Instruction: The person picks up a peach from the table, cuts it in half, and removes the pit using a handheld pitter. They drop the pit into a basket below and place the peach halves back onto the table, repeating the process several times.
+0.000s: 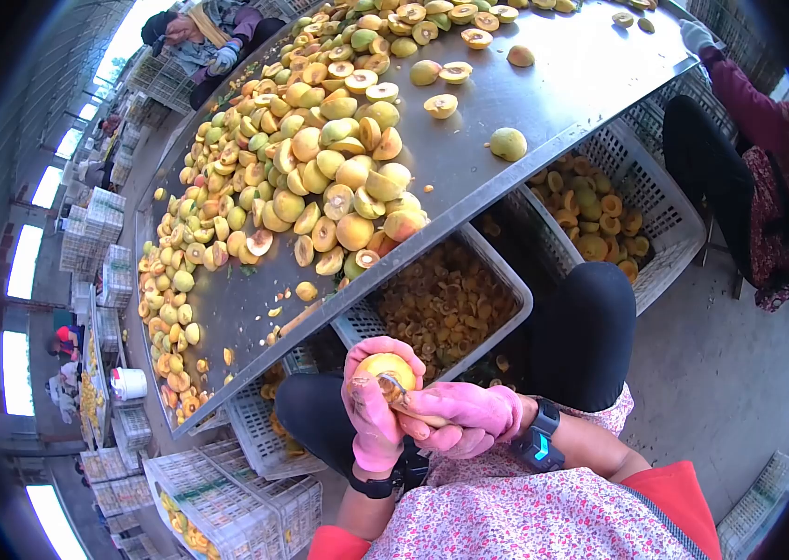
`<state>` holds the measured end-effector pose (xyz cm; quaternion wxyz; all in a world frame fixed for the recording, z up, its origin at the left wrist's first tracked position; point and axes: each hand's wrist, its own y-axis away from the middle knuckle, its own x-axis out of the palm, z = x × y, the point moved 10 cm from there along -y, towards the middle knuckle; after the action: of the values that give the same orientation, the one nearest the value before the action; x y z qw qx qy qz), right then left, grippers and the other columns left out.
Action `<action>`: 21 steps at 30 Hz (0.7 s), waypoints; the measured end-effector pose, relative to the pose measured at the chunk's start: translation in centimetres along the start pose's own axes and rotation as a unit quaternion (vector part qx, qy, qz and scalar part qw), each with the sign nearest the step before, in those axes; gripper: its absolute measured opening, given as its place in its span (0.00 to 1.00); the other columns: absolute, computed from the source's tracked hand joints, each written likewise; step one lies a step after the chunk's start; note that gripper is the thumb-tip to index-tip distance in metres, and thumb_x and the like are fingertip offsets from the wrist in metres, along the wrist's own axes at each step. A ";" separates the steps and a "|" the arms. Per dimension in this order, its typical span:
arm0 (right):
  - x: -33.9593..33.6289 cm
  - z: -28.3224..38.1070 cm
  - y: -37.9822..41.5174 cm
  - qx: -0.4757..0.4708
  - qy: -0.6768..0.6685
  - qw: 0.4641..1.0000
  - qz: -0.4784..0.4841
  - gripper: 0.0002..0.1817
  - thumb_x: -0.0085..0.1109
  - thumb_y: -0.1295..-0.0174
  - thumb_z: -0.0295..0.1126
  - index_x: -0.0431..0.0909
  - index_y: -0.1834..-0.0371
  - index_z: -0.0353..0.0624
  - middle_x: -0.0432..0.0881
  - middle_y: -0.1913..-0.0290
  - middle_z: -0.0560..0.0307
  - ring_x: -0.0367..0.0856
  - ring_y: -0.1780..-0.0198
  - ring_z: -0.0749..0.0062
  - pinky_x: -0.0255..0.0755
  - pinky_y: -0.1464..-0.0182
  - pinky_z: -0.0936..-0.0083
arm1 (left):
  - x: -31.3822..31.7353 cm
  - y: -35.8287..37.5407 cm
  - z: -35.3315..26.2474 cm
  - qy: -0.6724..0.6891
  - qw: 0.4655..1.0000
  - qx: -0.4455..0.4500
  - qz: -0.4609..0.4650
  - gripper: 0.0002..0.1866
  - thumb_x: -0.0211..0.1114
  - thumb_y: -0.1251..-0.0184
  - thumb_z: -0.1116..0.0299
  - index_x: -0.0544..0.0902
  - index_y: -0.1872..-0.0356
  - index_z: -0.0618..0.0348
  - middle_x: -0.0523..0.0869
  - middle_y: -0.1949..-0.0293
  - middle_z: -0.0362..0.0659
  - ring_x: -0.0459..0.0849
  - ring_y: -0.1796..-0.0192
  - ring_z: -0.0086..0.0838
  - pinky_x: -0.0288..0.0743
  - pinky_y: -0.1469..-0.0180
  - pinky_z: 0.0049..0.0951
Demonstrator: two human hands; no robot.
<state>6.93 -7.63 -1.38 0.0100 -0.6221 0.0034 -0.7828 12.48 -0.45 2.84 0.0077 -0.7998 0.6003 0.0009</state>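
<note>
My left hand (371,415), in a pink glove, is wrapped round a halved yellow peach (383,364), cut face up. My right hand (464,413), also gloved in pink, is closed on a small pitting tool (396,383). Its metal tip sits at the middle of the cut face, by the stone hollow; most of its handle is hidden by my fingers. Both hands are close together above my lap, just in front of the table edge. Below them is a plastic crate (527,297) with many scraps of peach flesh and stones.
A metal table (469,173) carries a large heap of halved peaches (320,177). Another crate (684,224) with peach halves stands below at right. White crates (226,495) stand at lower left. Co-workers sit at the far left (217,37) and at right (777,131).
</note>
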 end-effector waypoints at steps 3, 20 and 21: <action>0.4 -1.0 -0.1 0.011 -0.145 0.984 0.101 0.24 0.41 0.18 0.57 0.71 0.61 0.49 0.65 0.81 0.70 0.56 0.89 0.89 0.49 0.90 0.87 | 1.1 -0.1 0.1 -0.013 0.999 -0.009 0.051 0.43 0.39 0.26 0.23 0.72 0.48 0.60 0.82 0.64 0.45 0.81 0.64 0.27 0.76 0.59 0.26; -15.9 4.9 4.7 0.003 0.725 0.485 -0.489 0.21 0.49 0.22 0.51 0.74 0.54 0.41 0.84 0.71 0.46 0.85 0.71 0.50 0.77 0.68 0.59 | -2.9 -0.2 9.5 0.467 0.838 -0.282 0.004 0.32 0.55 0.20 0.41 0.75 0.31 0.59 0.85 0.41 0.51 0.82 0.35 0.49 0.78 0.36 0.51; -15.5 4.7 4.6 0.002 0.701 0.523 -0.485 0.22 0.51 0.23 0.51 0.74 0.53 0.39 0.85 0.68 0.40 0.85 0.64 0.44 0.77 0.63 0.55 | -3.1 -0.4 9.5 0.468 0.838 -0.280 0.008 0.32 0.55 0.20 0.41 0.75 0.31 0.59 0.85 0.41 0.51 0.82 0.35 0.49 0.78 0.36 0.51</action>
<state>15.08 -11.87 -15.49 -0.3762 0.2216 -0.2943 -0.8502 12.12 2.74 -6.63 -0.4980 -0.6685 0.5127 -0.2055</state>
